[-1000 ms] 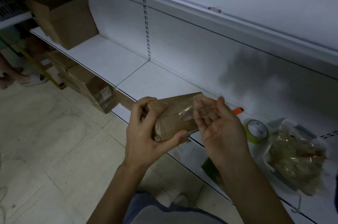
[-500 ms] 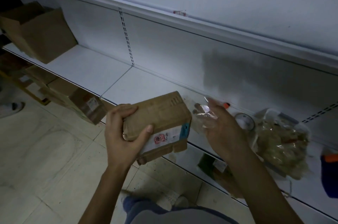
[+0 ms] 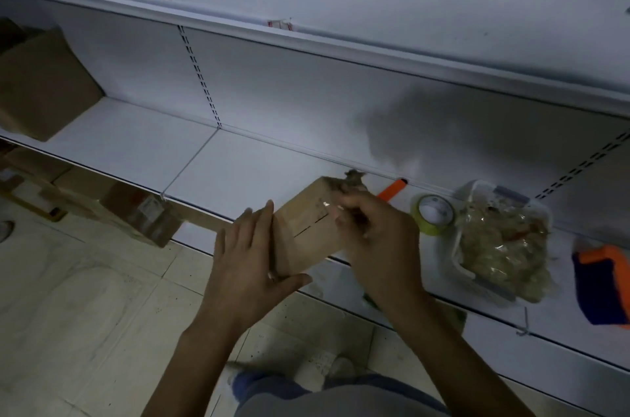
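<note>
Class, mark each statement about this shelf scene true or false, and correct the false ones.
1. The left hand and right hand both touch the small cardboard box. True.
2. The tape roll lies on the floor. False: the tape roll lies on the white shelf.
3. The left hand's fingers lie straight against the box's side. True.
4. The right hand holds the orange tool. False: the orange tool lies on the shelf, behind the box.
</note>
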{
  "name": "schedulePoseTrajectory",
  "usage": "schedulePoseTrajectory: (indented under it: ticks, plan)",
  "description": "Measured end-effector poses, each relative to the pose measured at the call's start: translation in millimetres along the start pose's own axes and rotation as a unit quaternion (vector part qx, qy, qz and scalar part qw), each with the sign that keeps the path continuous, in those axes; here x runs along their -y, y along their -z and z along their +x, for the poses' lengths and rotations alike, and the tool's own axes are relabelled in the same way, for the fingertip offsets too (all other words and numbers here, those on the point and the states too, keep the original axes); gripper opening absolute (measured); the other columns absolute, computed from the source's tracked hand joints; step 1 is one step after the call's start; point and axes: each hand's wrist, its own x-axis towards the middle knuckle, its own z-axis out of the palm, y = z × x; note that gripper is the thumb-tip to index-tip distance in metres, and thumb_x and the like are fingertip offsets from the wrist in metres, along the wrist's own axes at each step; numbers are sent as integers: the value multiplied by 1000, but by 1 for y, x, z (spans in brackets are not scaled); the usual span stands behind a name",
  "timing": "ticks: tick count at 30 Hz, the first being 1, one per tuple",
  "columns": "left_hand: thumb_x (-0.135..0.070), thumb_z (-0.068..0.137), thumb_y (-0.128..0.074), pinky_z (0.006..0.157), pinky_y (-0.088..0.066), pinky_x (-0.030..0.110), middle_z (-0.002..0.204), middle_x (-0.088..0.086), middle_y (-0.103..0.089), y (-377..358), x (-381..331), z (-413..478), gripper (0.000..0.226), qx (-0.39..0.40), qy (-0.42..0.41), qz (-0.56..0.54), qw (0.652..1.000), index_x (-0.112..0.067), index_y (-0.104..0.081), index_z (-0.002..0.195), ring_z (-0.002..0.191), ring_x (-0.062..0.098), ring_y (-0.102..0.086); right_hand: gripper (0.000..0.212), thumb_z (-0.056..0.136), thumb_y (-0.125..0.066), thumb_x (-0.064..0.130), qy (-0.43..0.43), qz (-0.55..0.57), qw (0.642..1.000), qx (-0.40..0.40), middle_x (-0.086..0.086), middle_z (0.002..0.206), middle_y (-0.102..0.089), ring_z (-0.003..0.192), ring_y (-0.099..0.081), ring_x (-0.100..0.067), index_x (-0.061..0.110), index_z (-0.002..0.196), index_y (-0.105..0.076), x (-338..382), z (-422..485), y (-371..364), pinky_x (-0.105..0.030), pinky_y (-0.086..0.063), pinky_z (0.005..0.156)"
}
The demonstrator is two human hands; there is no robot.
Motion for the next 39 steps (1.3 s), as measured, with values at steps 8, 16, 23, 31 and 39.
schedulePoseTrajectory:
  ticks: [8, 16, 23, 31, 39]
  plan:
    - [-43, 60, -86, 84, -48, 15, 125, -5, -48, -9, -33, 18, 94, -84, 80, -289, 950, -18, -34, 134, 111, 6, -52, 16, 91, -57, 21, -218, 388, 896, 13, 1, 74, -73, 66, -70, -13, 8, 97, -65, 32, 14, 25, -22, -54, 57]
    - [-56, 56, -74, 76, -42, -1, 118, -32, -45, -20, -43, -5, 84, -67, 99, -399, 909, -35, -32, 126, 107, -20, -47, 12, 91, -61, 13, -365, 394, 841, -69, 2, 74, -65, 71, -63, -11, 17, 80, -63, -48, 10, 50, -27, -54, 66]
    - [-41, 54, -91, 78, -47, 5, 111, -40, -53, -47, -72, -22, 80, 37, 57, -424, 903, -54, -41, 114, 106, -12, -54, 9, 80, -64, 19, -294, -102, 943, -120, -11, 96, -65, 92, -61, -28, 13, 86, -63, -180, 0, 82, -41, -52, 82]
    - [-41, 52, -87, 67, -48, 3, 114, -30, -51, -62, -84, -28, 83, 58, 100, -409, 905, -52, -34, 115, 102, -19, -52, 19, 93, -50, 12, -223, -424, 860, 175, -10, 102, -68, 94, -65, -25, 6, 101, -66, -254, 9, 62, -30, -51, 79]
    - [-15, 61, -85, 63, -48, 3, 111, -26, -49, -69, -83, -26, 80, 66, 136, -407, 901, -37, -33, 118, 92, -22, -52, 67, 81, -61, 61, -257, -265, 899, 235, -14, 107, -60, 98, -58, -27, 4, 115, -55, -268, 1, 69, -28, -39, 72]
